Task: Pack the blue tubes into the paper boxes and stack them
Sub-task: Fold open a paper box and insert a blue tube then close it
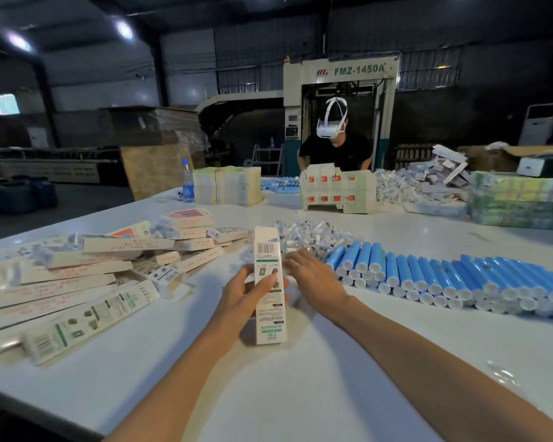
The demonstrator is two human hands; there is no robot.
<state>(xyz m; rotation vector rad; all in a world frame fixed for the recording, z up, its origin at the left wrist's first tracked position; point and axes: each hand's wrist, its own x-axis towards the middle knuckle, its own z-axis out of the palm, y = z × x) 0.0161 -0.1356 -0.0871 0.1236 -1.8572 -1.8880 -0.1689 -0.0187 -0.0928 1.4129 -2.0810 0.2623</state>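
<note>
- Two bare hands meet above the middle of a white table (300, 393), with both forearms reaching in from the bottom edge.
- Left hand (240, 295) grips one long paper box (267, 250); its thumb lies across the printed front and its fingers curl round the left edge.
- That box stands nearly upright with its barcode end up. Its lower end is close to the tabletop, though I cannot tell whether it touches.
- Right hand (316, 279) lies palm down just right of the box with its fingers stretched out and loosely spread. It holds nothing, and its fingertips are close to the box's right edge.
- Many blue tubes (428, 272) lie on their sides in a long layered row, from just beside the right hand to the right edge, white ends facing the camera.
- A heap of small pale pieces (313, 234) sits behind the hands, touching the far end of the tube row.
- Dozens of boxes (77, 275) lie in a loose, overlapping pile on the left of the table, well apart from the tubes.
- Farther back stand bundles of flat cartons (227, 185) and a water bottle (188, 180) with a blue label.
- Another person (334, 148) in a white headset and black shirt leans over the far side, before a machine (358, 70) marked FMZ-1450A.
</note>
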